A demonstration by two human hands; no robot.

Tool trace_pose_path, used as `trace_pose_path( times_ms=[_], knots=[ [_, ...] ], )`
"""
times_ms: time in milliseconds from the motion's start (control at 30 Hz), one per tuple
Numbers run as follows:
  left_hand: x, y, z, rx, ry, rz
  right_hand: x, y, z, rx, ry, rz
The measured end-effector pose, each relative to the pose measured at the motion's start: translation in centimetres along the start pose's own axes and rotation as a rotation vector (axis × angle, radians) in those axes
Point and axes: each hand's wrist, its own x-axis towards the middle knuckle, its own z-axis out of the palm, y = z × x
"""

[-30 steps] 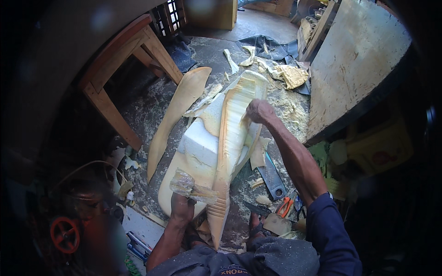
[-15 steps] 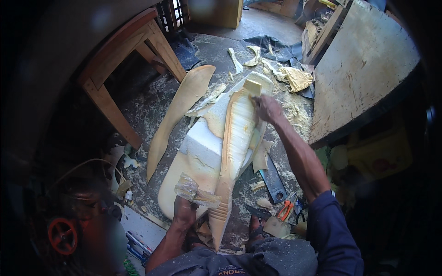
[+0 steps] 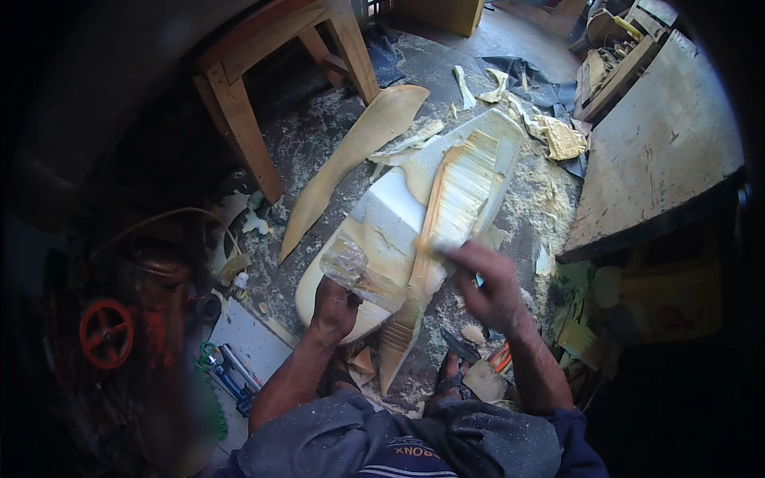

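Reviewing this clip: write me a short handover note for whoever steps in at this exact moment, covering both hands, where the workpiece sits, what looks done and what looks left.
Left hand: presses on the near end of the pale wooden block, next to a crumpled clear plastic sheet.
Right hand: blurred at the near end of the yellow fibrous strip lying along the block; cannot tell whether it grips it or a tool.
The block lies on the shavings-covered floor, between the person's feet, beside a long flat offcut.
Done: part of the block is stripped to pale wood.
Left: the yellow strip and yellowish patches remain on the block.
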Motion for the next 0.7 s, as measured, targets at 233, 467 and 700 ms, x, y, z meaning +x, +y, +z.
trace_pose_path(
  times_ms=[233,467,700],
  knots=[
    [-1.5,1.8,3.1,0.771,-0.055,0.188,0.2,-3.9,4.2,-0.486,-0.333,-0.352],
    [-1.6,2.6,4.9,0.596,-0.029,-0.025,-0.5,-4.2,5.0,-0.462,-0.487,-0.226],
    [-1.4,1.5,5.4,0.622,0.029,-0.117,-0.7,-3.3,3.8,-0.465,-0.555,-0.216]
  ],
)
